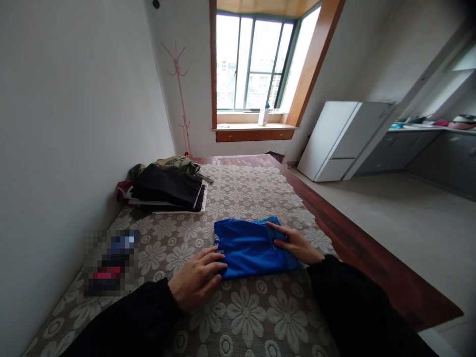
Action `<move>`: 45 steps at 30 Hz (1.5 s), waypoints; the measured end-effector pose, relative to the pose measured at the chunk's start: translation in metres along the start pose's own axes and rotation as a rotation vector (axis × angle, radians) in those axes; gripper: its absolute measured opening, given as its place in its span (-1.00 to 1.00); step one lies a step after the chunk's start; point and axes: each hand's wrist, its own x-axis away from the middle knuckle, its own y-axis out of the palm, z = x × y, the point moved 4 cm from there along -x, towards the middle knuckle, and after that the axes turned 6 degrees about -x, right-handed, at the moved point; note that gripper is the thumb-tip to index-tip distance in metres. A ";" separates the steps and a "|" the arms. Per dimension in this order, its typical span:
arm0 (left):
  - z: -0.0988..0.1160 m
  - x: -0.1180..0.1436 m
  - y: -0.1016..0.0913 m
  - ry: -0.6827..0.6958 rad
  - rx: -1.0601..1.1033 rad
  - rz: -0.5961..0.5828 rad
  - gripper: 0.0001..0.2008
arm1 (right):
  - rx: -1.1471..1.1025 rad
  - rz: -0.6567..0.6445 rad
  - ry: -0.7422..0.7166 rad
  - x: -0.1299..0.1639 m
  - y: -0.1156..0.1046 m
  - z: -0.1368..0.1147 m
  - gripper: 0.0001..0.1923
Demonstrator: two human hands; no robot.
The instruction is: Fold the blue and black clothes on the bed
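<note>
Head view looks down on two hands in black sleeves, both laid on a folded blue garment (249,248); the left hand (197,277) lies open and flat, palm down, its fingertips resting on the garment's corner at about 8 o'clock; the right hand (295,245) is open too, fingers stretched across the edge at 3 o'clock, pressing and not pinching. Neither hand grips anything.

The garment lies as a neat, roughly square packet on the floral lace bedcover (253,307), near the middle of the bed and close to the person; a lighter blue layer shows along its far and right edges. From how it lies, I'd judge the folding far along, with the hands smoothing the last fold; any further move would seem to call for keeping the layers square, so the slippery cloth does not slide open under the palms.

Out at 11 o'clock from the packet, well apart, sits a pile of dark clothes (167,191) against the wall; at 3 o'clock runs the wooden bed frame (357,248); at 12 o'clock, far off, the window (256,64) with a bottle (264,115) on its sill; a pink coat stand (180,94) stands left of it, and a white fridge (338,139) at 2 o'clock.
</note>
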 end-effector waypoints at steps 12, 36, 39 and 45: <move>-0.008 -0.045 0.029 -0.048 -0.126 0.041 -0.41 | 0.420 0.277 -0.074 0.009 -0.016 -0.003 -0.51; -0.038 -0.036 0.039 -0.399 -0.212 0.160 -0.24 | 0.850 0.417 0.025 -0.001 0.021 0.036 -0.18; -0.038 -0.035 0.039 -0.373 -0.205 0.170 -0.24 | 0.908 0.412 0.108 0.000 0.019 0.044 -0.16; -0.036 -0.035 0.037 -0.369 -0.212 0.165 -0.29 | 0.894 0.351 0.029 0.002 0.017 0.028 -0.34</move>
